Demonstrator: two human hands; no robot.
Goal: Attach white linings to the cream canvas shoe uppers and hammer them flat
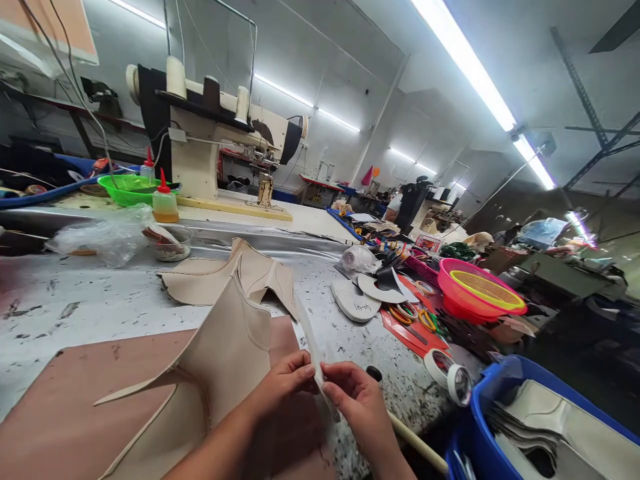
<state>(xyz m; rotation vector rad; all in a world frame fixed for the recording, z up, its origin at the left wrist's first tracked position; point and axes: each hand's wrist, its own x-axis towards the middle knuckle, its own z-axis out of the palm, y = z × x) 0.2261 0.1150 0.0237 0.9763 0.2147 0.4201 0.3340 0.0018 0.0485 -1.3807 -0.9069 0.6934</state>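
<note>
Between my two hands runs a thin white strip (310,333), pinched from both sides and partly blurred. My left hand (287,379) is closed on it between thumb and forefinger. Close beside it, my right hand (356,399) also pinches the strip lower down. A beige leather piece (233,340) with dark edges stands bent up by my left forearm, over a reddish-brown sheet (115,373). Behind it lie similar beige leather pieces (200,277) on the worn white tabletop (30,293).
A sewing machine (195,147) stands at the back left, with a glue bottle (165,203) and green basket (127,191) beside it. To the right are scissors (400,312), tape rolls (457,383), a pink basket (457,297) and a blue bin (500,373). A person (393,205) is far back.
</note>
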